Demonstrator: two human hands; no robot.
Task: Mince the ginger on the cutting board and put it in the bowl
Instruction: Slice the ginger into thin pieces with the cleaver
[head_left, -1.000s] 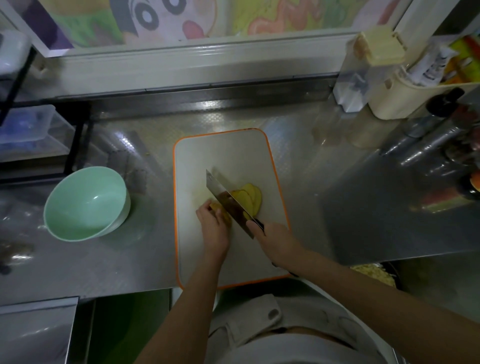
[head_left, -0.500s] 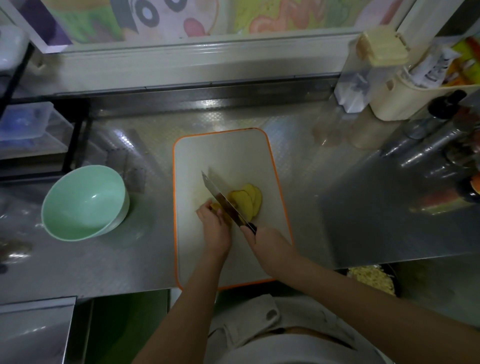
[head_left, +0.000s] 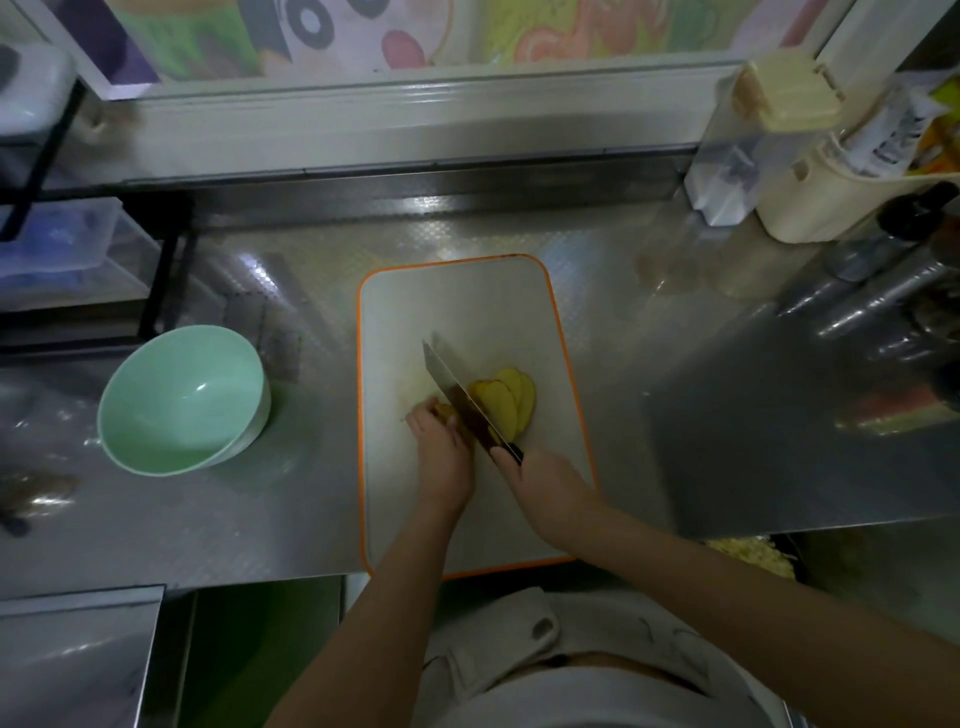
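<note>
Currently at the slicing stage; true mincing is not yet reached. The cutting board (head_left: 467, 312) lies on the desk (head_left: 260, 509), its near short edge at the desk's front edge. The right hand (head_left: 545, 478) is wrapped round the handle of the knife (head_left: 457, 400), whose blade runs diagonally across the board's middle. The left hand (head_left: 444, 457), fingers curled, pins the uncut ginger piece (head_left: 445, 413) just left of the blade. The ginger slices (head_left: 511, 400) lie fanned and overlapping on the blade's other side, toward the board's right edge. The bowl (head_left: 182, 410), pale green with nothing visible inside, stands on the desk well off the board's left edge. Judgement: task is early, with slices only and nothing transferred. The next move calls for finishing the remaining piece with the fingertips tucked back from the edge, then stacking the slices, cutting strips and cross-chopping fine. Risk: the short piece may slip under the blade.
</note>
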